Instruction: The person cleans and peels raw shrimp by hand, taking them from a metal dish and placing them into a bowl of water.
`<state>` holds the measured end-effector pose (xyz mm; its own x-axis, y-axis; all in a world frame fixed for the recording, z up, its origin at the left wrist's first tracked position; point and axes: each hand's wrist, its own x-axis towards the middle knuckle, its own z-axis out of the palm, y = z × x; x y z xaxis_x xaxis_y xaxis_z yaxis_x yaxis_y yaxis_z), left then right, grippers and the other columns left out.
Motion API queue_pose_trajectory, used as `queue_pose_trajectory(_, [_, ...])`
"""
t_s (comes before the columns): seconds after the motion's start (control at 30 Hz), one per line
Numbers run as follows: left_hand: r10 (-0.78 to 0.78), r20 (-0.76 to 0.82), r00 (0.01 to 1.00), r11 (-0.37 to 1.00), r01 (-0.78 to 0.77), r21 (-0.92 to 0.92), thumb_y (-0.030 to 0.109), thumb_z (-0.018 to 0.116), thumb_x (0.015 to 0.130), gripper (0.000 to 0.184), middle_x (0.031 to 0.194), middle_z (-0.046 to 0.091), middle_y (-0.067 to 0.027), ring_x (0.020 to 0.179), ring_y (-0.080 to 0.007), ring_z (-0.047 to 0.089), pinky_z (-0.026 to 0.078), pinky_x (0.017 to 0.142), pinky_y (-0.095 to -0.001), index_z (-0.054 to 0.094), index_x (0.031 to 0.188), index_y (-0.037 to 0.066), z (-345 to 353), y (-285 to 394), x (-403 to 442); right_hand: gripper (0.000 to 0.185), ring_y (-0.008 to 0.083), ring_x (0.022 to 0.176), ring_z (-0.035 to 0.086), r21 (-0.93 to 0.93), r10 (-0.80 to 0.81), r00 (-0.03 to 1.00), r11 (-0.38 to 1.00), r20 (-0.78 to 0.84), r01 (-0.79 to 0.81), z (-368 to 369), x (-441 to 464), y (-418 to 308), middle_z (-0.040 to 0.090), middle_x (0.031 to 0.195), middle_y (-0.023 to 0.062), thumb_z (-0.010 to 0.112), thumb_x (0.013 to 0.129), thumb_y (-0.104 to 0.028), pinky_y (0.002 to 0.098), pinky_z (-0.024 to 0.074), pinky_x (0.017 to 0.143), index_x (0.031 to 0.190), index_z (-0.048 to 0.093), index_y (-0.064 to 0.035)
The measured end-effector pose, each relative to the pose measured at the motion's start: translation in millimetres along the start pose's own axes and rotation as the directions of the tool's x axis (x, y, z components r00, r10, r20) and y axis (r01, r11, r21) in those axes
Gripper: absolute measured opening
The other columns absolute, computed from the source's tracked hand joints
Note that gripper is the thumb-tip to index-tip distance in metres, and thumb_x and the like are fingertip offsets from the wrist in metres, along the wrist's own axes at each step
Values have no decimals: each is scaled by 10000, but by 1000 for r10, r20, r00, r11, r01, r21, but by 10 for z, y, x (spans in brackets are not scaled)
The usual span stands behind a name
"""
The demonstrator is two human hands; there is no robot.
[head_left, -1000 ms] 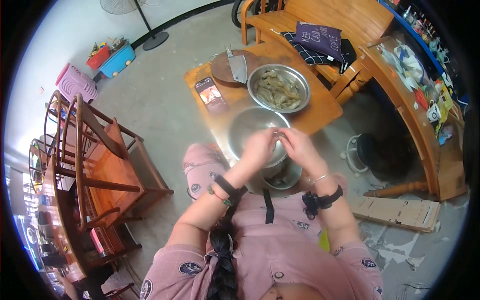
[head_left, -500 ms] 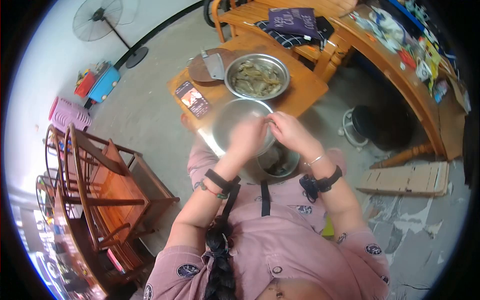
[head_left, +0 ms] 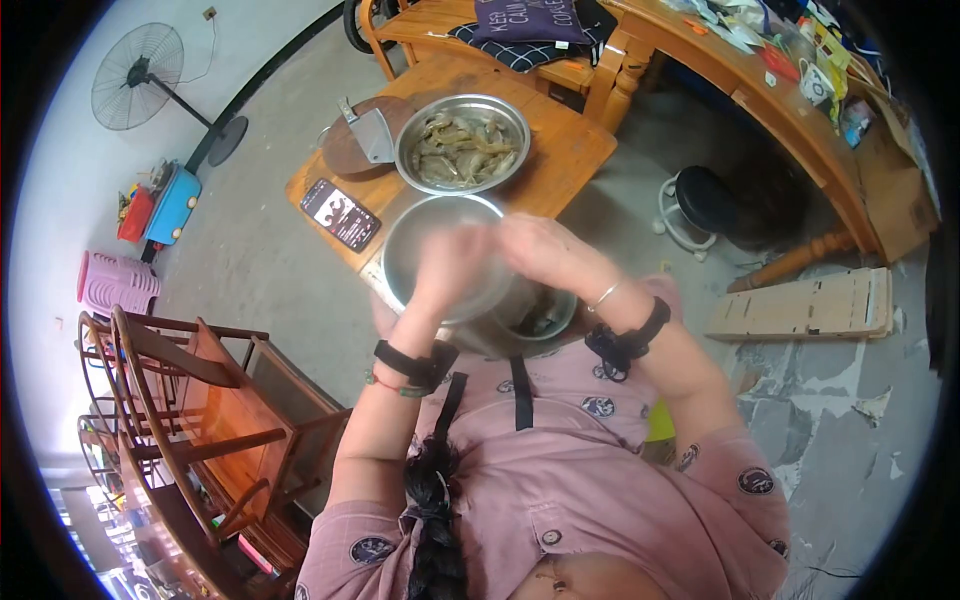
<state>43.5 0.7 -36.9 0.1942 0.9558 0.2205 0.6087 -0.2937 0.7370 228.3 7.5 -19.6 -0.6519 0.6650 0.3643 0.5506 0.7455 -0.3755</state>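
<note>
My left hand (head_left: 452,268) is over a steel bowl (head_left: 404,240) at the table's near edge, its fingers smeared by motion. Beside it, my right hand (head_left: 548,252) has its fingers pinched together at the bowl's right side; whatever they grip is hidden or too small to name. The two hands nearly meet. Below them, close to my lap, a metal container (head_left: 573,318) holds dark contents that I cannot make out. Just beyond the hands, a larger steel basin (head_left: 524,143) is filled with grey-green raw shrimp (head_left: 465,150).
On the wooden table (head_left: 565,150) lie a phone (head_left: 340,214) with its screen lit and a cleaver (head_left: 374,136) on a round chopping board (head_left: 345,152). Wooden chairs (head_left: 215,410) stand at left, a black stool (head_left: 706,198) and a flat cardboard box (head_left: 800,305) at right.
The view has shifted, so the table and bowls sit further left. My hands stay close together over the near bowl; the left is blurred by motion in both frames.
</note>
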Motion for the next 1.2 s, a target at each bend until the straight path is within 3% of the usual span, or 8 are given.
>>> queue_pose_trajectory(0.17, [124,39,991,992,-123,-36,198,557,956,264,682,663,-98,614,-140,621,486,583,-289,687,923,-30,-51,-167,-9,102,337,846,597,-5,-43,999,999,-4,43,16,124,9,595,850,155,584,830,-117,427,496,742,845,549,-22])
queue_pose_trajectory(0.3, [24,46,999,999,-22,-44,160,605,866,217,692,655,-179,601,-260,639,495,590,-352,688,909,-35,-194,-2,-58,133,346,845,595,-51,-66,998,996,19,67,142,201,-6,589,850,163,571,835,-135,442,494,727,876,529,-16])
queue_pose_trajectory(0.4, [9,9,1000,1000,-9,2,167,599,855,226,668,647,-178,582,-262,629,488,578,-355,686,847,-41,-181,-53,-95,155,360,817,599,-87,-40,996,995,76,46,203,241,-29,588,824,175,563,840,-156,454,496,710,869,520,-10])
queue_pose_trajectory(0.57, [-143,28,989,985,145,-90,175,612,835,245,600,627,-146,537,-161,615,486,540,-322,687,814,-58,-139,-83,-90,206,379,773,612,-100,-29,997,994,77,36,222,271,-55,601,787,190,584,827,-188,465,501,693,863,515,3])
queue_pose_trajectory(0.63, [-187,41,981,946,191,-260,159,621,836,234,592,637,-78,534,-103,600,488,515,-281,695,806,-61,-89,-160,-77,202,358,740,591,-107,-47,998,993,44,52,264,262,-35,573,757,157,611,806,-159,440,482,646,882,477,-28])
queue_pose_trajectory(0.77, [-233,72,970,917,243,-315,141,630,838,233,616,640,-46,534,-88,589,498,509,-250,692,767,-72,-62,-226,-41,218,358,754,598,-87,-25,999,996,48,29,274,264,-26,585,771,160,622,806,-179,441,483,653,876,480,-29])
queue_pose_trajectory(0.83, [-340,191,921,777,390,-494,114,626,837,219,629,632,-66,529,-106,585,511,510,-251,675,724,-66,-75,-242,-28,220,359,765,602,-59,-35,998,998,46,38,243,269,-44,590,780,162,624,809,-189,443,484,660,870,485,-29])
queue_pose_trajectory(1.2, [-370,354,859,384,488,-784,78,580,872,229,596,549,-40,505,-133,557,547,521,-281,599,658,0,-83,-194,-21,185,345,727,589,-103,-101,995,989,25,103,223,274,33,561,747,152,591,798,-164,433,482,635,855,478,-28])
